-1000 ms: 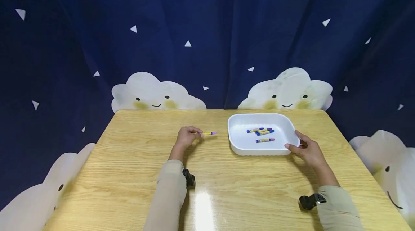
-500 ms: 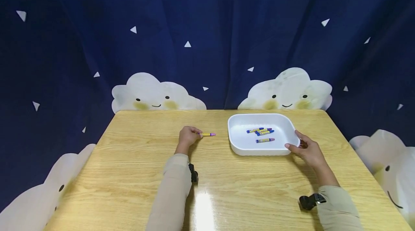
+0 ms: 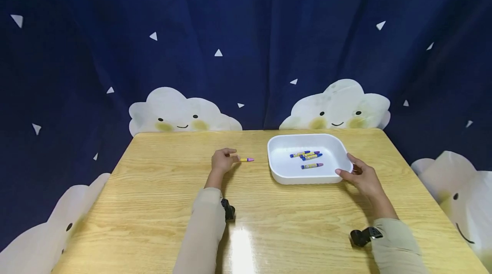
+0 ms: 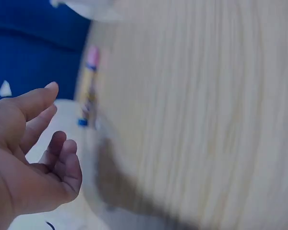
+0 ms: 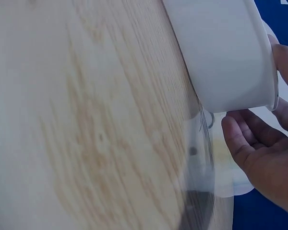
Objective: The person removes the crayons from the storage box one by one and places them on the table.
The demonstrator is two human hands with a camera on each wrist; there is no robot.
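Observation:
A yellow-wrapped crayon (image 3: 247,160) with a pink tip lies on the table, left of a white plastic tray (image 3: 303,180). Right beside its near end is my left hand (image 3: 223,161). In the left wrist view the thumb and fingers of that hand (image 4: 33,163) are parted and bent, and the crayon (image 4: 90,86) lies beyond the fingertips with nothing gripping it. My right hand (image 3: 365,180) holds the tray's right end, thumb over the front rim. Seen from the right wrist, the fingers of the right hand (image 5: 264,148) curl against the tray's outer wall (image 5: 225,57).
Inside the tray lie several more crayons (image 3: 312,166), most of them bunched together and one apart toward the front. The wooden table (image 3: 153,205) ends at a dark blue curtain (image 3: 215,18) printed with white clouds. A black camera (image 3: 227,210) sits on the left wrist.
My left hand pinched the crayon earlier; its fingers have since come apart and let it go on the table. The right hand keeps its hold on the tray. The head view shifts slightly.

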